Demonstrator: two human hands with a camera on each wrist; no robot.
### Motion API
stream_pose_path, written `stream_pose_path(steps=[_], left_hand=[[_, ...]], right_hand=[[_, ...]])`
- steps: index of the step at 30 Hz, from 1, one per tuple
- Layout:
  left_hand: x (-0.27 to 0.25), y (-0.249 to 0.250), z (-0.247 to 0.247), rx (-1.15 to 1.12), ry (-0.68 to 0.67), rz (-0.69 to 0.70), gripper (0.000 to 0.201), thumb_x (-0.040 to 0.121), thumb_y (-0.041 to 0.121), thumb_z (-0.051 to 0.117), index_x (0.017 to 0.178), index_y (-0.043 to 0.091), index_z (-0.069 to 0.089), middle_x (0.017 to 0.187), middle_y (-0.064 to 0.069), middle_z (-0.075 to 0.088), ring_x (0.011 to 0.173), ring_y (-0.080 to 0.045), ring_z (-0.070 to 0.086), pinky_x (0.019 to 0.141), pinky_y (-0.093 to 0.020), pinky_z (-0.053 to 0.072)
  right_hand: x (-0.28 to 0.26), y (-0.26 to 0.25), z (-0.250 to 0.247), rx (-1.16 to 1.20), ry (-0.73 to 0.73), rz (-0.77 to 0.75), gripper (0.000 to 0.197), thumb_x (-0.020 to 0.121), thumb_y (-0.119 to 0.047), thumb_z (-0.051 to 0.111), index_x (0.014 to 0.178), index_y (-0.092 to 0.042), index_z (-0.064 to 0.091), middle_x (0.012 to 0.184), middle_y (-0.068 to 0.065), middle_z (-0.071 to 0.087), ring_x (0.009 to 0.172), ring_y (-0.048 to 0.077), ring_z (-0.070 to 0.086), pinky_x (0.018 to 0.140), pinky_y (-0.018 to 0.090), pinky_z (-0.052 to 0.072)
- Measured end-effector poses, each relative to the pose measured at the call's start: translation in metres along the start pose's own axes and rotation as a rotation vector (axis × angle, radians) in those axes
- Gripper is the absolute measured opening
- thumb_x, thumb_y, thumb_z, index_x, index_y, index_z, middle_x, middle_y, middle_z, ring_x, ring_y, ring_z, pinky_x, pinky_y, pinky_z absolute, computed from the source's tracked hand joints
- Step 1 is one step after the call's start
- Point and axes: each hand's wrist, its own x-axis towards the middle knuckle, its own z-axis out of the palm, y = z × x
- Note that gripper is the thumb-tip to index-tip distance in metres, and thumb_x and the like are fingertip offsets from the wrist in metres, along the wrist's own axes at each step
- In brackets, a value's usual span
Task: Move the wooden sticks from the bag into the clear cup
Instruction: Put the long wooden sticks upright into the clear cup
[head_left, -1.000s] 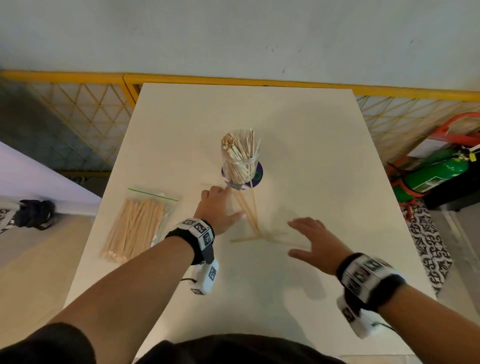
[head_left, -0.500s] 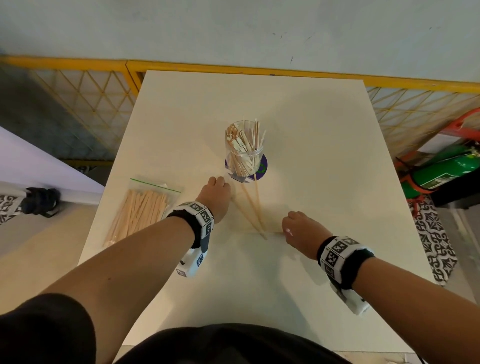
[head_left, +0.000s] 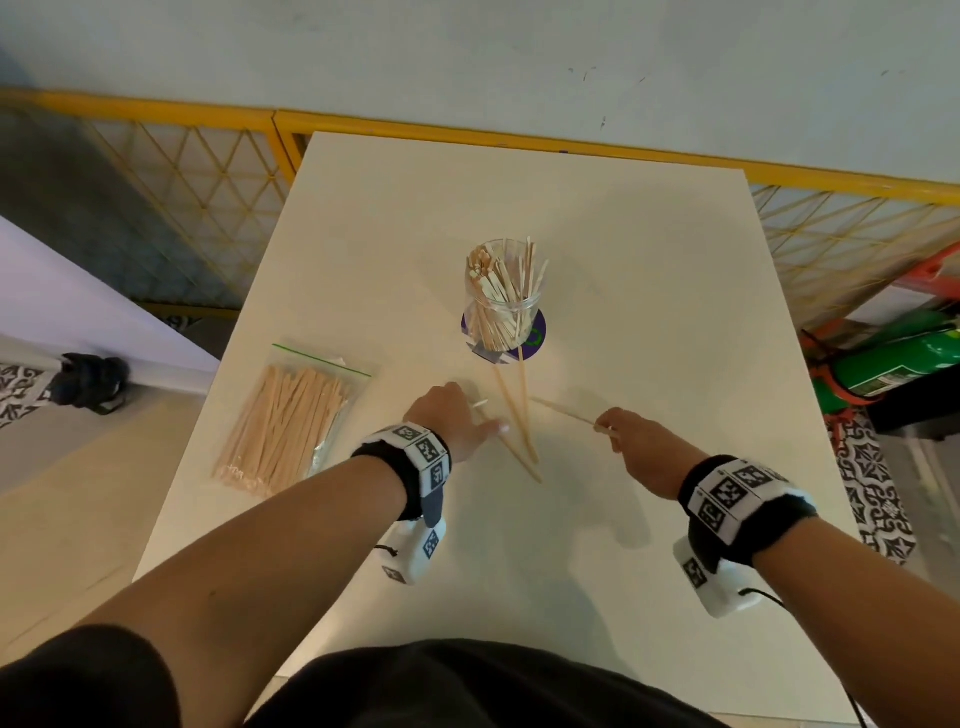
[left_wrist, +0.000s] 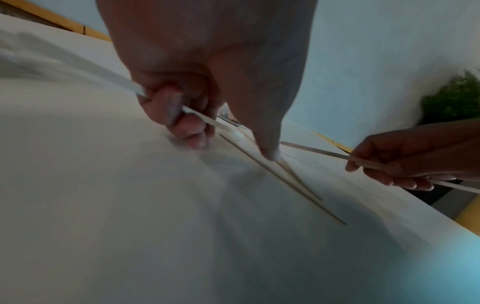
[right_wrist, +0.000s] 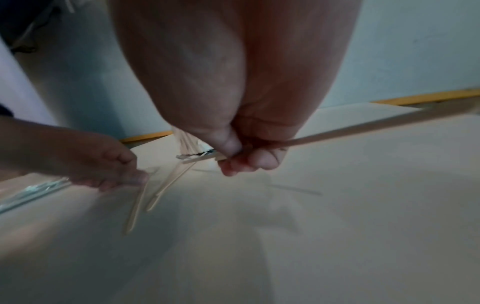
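Note:
A clear cup (head_left: 503, 306) packed with wooden sticks stands on a purple coaster at the table's middle. A zip bag (head_left: 288, 418) of more sticks lies flat at the left edge. Loose sticks (head_left: 514, 415) lie on the table in front of the cup. My left hand (head_left: 457, 423) pinches one stick (left_wrist: 207, 119) in curled fingers, its thumb touching the loose sticks (left_wrist: 283, 174). My right hand (head_left: 639, 441) pinches another stick (head_left: 563, 413), lifted off the table; the right wrist view shows this stick (right_wrist: 337, 133) running through the fingers.
The white table (head_left: 649, 291) stands against a pale wall. A yellow mesh fence (head_left: 171, 171) runs behind it. A green cylinder (head_left: 893, 358) lies on the floor to the right, a dark object (head_left: 88, 382) to the left.
Both hands went from spread fingers over the loose sticks to curled. Each now pinches a stick, and the right hand has lifted its stick off the table.

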Motion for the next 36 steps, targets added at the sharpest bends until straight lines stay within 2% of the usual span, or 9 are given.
stream_pose_path(steps=[3,6,10,13,17,24,31,34,36], left_hand=[[0.001,0.013,-0.002,-0.012,-0.011,-0.035,0.055,0.087,0.043,0.064,0.128,0.007,0.057,0.126,-0.014,0.064,0.115,-0.032,0.062,0.092,-0.035,0.050],[-0.003,0.021,-0.008,0.019,-0.007,-0.081,0.036,0.093,0.017,0.057,0.124,-0.002,0.057,0.127,-0.019,0.063,0.115,-0.035,0.062,0.090,-0.036,0.051],[-0.007,0.013,-0.015,0.028,0.007,-0.114,0.030,0.093,0.005,0.051,0.120,-0.004,0.058,0.122,-0.020,0.064,0.110,-0.036,0.065,0.086,-0.036,0.052],[-0.010,0.002,-0.018,0.014,0.013,-0.144,0.029,0.093,0.009,0.051,0.118,-0.003,0.059,0.122,-0.019,0.064,0.109,-0.036,0.064,0.082,-0.034,0.051],[-0.009,-0.009,-0.018,-0.177,-0.003,-0.165,0.042,0.098,0.023,0.043,0.131,-0.003,0.045,0.131,-0.019,0.057,0.116,-0.036,0.057,0.079,-0.031,0.039],[-0.007,-0.016,-0.020,-0.347,-0.059,-0.118,0.034,0.103,0.025,0.033,0.120,-0.003,0.038,0.114,-0.022,0.058,0.103,-0.039,0.058,0.072,-0.033,0.035],[-0.011,-0.015,-0.021,-0.587,-0.091,-0.059,0.012,0.102,0.015,0.031,0.097,0.007,0.025,0.077,-0.001,0.037,0.062,-0.016,0.037,0.057,-0.026,0.035],[-0.012,-0.012,-0.024,-0.657,-0.124,-0.066,0.026,0.100,0.033,0.040,0.110,0.009,0.034,0.081,0.000,0.042,0.067,-0.015,0.040,0.062,-0.029,0.035],[-0.013,-0.004,-0.026,-0.760,-0.092,-0.031,0.062,0.088,0.060,0.053,0.117,0.005,0.046,0.078,0.005,0.043,0.068,-0.012,0.043,0.066,-0.030,0.037]], right_hand=[[0.006,-0.003,-0.001,0.052,0.081,0.103,0.021,0.096,-0.011,0.030,0.093,-0.013,0.051,0.078,0.003,0.052,0.066,0.020,0.046,0.063,0.031,0.038],[0.014,-0.016,-0.001,-0.041,0.115,0.148,0.024,0.097,-0.022,0.029,0.080,-0.016,0.044,0.090,0.011,0.058,0.081,0.030,0.054,0.070,0.033,0.038],[0.033,-0.046,0.004,-0.075,0.013,0.189,0.043,0.092,-0.043,0.038,0.115,-0.009,0.048,0.124,0.016,0.059,0.112,0.033,0.056,0.090,0.037,0.041],[0.041,-0.070,0.013,-0.091,0.128,0.149,0.063,0.079,-0.060,0.057,0.118,-0.012,0.050,0.116,0.008,0.064,0.106,0.029,0.061,0.084,0.035,0.044],[0.045,-0.085,0.024,-0.168,0.207,0.123,0.054,0.080,-0.052,0.065,0.119,-0.016,0.057,0.116,0.006,0.065,0.106,0.028,0.062,0.083,0.033,0.046],[0.041,-0.082,0.037,-0.169,0.272,0.159,0.023,0.094,-0.022,0.043,0.100,-0.012,0.063,0.103,0.010,0.069,0.092,0.032,0.065,0.067,0.029,0.038],[0.031,-0.072,0.043,-0.085,0.097,0.159,0.027,0.094,-0.010,0.035,0.118,-0.001,0.044,0.119,0.016,0.055,0.109,0.035,0.053,0.088,0.040,0.042],[0.027,-0.076,0.035,0.019,0.063,0.071,0.020,0.096,-0.010,0.036,0.114,-0.003,0.032,0.084,0.009,0.055,0.074,0.027,0.055,0.069,0.037,0.043],[0.024,-0.085,0.029,0.060,0.109,-0.042,0.009,0.099,-0.012,0.035,0.105,-0.007,0.031,0.070,0.003,0.046,0.059,0.020,0.046,0.060,0.034,0.041]])
